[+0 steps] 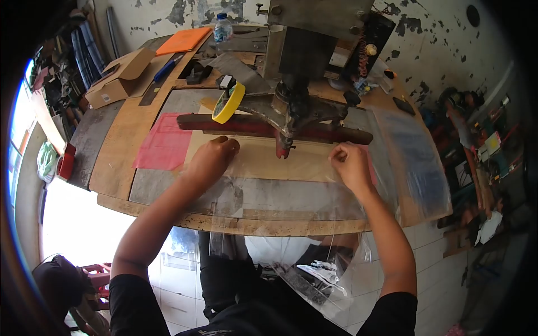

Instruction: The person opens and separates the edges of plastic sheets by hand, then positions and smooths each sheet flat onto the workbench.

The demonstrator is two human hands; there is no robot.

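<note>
A clear plastic sheet [280, 213] spans between my hands and hangs down over the table's front edge. My left hand [214, 161] pinches it near its left far corner, fingers closed. On the other side my right hand [352, 167] has thumb and fingers pressed together on the sheet. Under it lies a tan board [263, 159], with a pink sheet [162, 140] at the left. Just beyond my fingers, the long reddish bar [235, 124] of a press machine [291, 106] crosses above the board. I cannot tell whether the sheet's far edge reaches under the bar.
A yellow tape roll [231, 103] leans at the press arm. Back left are a cardboard box [120, 78], a blue cutter [165, 68], an orange folder [185, 40] and a water bottle [222, 29]. More clear plastic sheets [414, 162] lie at the right.
</note>
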